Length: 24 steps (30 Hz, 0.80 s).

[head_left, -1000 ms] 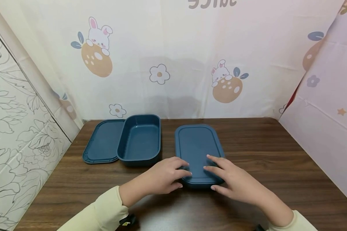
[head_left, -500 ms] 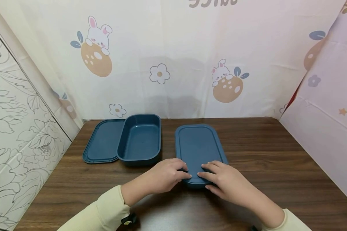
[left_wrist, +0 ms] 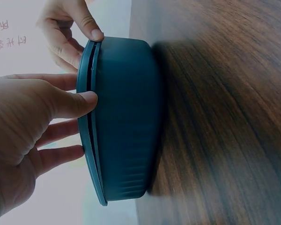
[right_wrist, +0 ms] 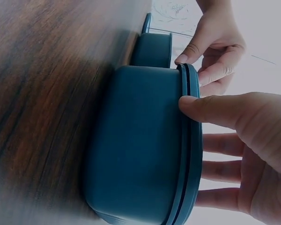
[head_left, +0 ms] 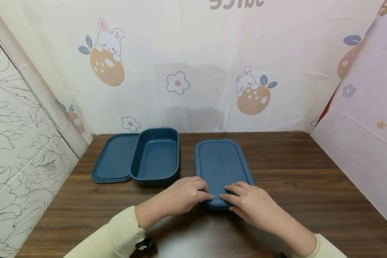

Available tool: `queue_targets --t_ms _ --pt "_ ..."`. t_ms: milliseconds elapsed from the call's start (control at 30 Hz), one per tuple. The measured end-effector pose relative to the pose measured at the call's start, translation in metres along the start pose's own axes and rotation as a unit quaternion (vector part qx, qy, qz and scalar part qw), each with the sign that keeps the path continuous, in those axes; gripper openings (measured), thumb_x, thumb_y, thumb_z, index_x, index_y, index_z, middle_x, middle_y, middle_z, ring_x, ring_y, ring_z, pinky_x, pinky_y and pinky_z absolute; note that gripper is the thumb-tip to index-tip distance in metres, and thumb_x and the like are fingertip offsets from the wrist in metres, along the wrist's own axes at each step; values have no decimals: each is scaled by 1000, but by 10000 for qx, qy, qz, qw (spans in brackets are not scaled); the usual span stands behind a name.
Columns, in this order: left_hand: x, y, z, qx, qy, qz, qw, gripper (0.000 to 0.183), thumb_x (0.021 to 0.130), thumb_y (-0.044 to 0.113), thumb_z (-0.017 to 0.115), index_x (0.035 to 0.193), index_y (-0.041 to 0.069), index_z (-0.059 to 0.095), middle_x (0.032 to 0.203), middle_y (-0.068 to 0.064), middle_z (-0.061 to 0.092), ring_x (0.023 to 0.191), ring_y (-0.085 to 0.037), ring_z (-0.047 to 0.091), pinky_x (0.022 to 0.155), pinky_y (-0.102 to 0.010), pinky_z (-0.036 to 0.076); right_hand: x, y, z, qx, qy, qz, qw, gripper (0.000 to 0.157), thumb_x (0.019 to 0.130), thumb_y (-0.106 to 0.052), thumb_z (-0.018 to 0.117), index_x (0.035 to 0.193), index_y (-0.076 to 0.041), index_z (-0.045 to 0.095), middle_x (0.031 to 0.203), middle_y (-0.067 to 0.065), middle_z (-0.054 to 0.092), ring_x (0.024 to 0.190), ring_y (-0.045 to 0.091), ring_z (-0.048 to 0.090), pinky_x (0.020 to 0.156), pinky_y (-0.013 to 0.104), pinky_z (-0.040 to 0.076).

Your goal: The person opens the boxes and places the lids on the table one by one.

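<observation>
A dark blue box with its lid [head_left: 221, 166] on stands at the table's middle. My left hand [head_left: 204, 191] holds the lid's near left corner: in the left wrist view the left hand [left_wrist: 82, 124] has its thumb on the rim and its fingers over the top. My right hand [head_left: 229, 195] holds the near edge beside it, and the right wrist view shows the right hand [right_wrist: 199, 124] with the same hold. A thin dark slit runs between lid and box [right_wrist: 136, 150] along this edge.
To the left stands a second blue box [head_left: 154, 157], open, with a loose blue lid [head_left: 114, 157] lying against its left side. The brown wooden table [head_left: 309, 186] is walled by patterned cloth at the back and both sides.
My right hand has slid left and nearer along the lid, its spread fingers drawn in to the near edge. The left hand has barely moved. The box stays in place.
</observation>
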State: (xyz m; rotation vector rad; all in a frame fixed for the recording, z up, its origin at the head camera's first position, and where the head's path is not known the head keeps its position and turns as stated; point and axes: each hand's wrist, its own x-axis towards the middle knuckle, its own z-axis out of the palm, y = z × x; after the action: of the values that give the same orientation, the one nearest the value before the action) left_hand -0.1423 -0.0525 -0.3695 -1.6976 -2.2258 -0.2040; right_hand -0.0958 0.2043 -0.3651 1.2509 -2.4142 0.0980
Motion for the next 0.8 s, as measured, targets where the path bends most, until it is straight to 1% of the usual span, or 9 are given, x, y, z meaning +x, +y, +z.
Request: queue_targets --t_ms 100,233,333,467,600,700,800 --pt "-1 0 -2 -31 21 -73 10000 25 87 7 73 109 18 76 99 3 65 93 -9 59 83 -13 48 1 -1 -2 -28 31 32 10000 43 68 -20 89 108 -14 75 108 7 70 95 22 65 64 28 57" --pt "0 1 -5 6 213 -54 9998 24 88 7 73 109 17 76 98 3 63 91 -9 59 81 -12 48 2 -2 -5 -177 65 155 9997 44 67 -21 89 108 -16 75 106 5 70 91 20 64 55 25 54" --pt "0 1 -6 34 368 9 9993 23 88 7 72 109 17 76 98 2 62 91 -9 59 81 -13 48 3 -5 -7 -326 -41 279 9991 47 67 -22 89 112 -17 74 104 4 70 88 20 64 50 23 51" --pt "1 0 -6 34 542 74 9985 24 88 5 72 109 15 75 99 1 62 92 -10 58 82 -14 48 4 -7 -9 -418 -140 357 9984 50 68 -20 88 116 -16 72 104 5 69 87 21 64 48 21 49" --pt "1 0 -5 -118 775 91 9969 24 88 1 71 108 13 75 100 -1 62 94 -12 59 86 -16 49 4 -6 -12 -428 -3 291 9987 48 69 -16 87 115 -15 73 103 5 69 86 21 65 43 18 44" --pt "2 -1 -4 -235 1018 141 9944 22 87 0 71 106 11 75 101 -2 62 96 -13 59 88 -17 48 4 -5 -15 -354 122 264 9989 47 69 -13 86 115 -15 73 102 5 69 86 20 65 41 15 38" --pt "3 -2 -4 -161 1284 260 9912 21 86 2 73 105 9 75 102 -3 63 97 -14 60 91 -17 48 3 -4 -18 -275 248 246 9990 47 68 -11 85 113 -16 73 100 3 69 84 18 64 40 13 35"
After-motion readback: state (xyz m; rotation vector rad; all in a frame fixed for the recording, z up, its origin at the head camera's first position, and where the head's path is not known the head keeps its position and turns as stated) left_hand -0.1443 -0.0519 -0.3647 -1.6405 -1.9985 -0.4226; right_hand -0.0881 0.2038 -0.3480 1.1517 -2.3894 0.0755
